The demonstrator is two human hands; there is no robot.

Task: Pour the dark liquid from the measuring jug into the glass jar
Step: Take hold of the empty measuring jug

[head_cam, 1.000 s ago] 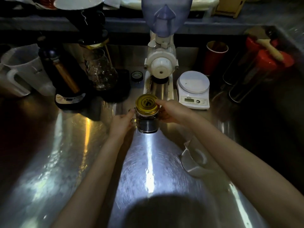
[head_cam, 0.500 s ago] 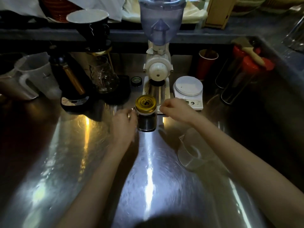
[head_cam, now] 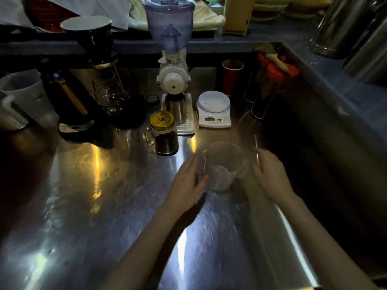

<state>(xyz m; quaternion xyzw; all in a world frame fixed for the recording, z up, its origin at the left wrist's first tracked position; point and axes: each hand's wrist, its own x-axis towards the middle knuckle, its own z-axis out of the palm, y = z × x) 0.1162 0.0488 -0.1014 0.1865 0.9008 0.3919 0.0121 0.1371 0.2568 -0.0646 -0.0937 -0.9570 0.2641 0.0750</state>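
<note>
A glass jar with a handle and a gold lid stands upright on the steel counter, dark liquid inside it. In front of it to the right stands a clear plastic measuring jug, which looks empty. My left hand is at the jug's left side, fingers apart and touching or nearly touching its wall. My right hand hovers just right of the jug, fingers apart, holding nothing.
Behind the jar stand a white coffee grinder and a white scale. A black kettle, glass server and plastic jugs are at left. Red cup and red-lidded bottles at back right.
Both hands have let go of the lidded jar and come back toward me, now flanking the measuring jug. The jar stays standing by the grinder.
</note>
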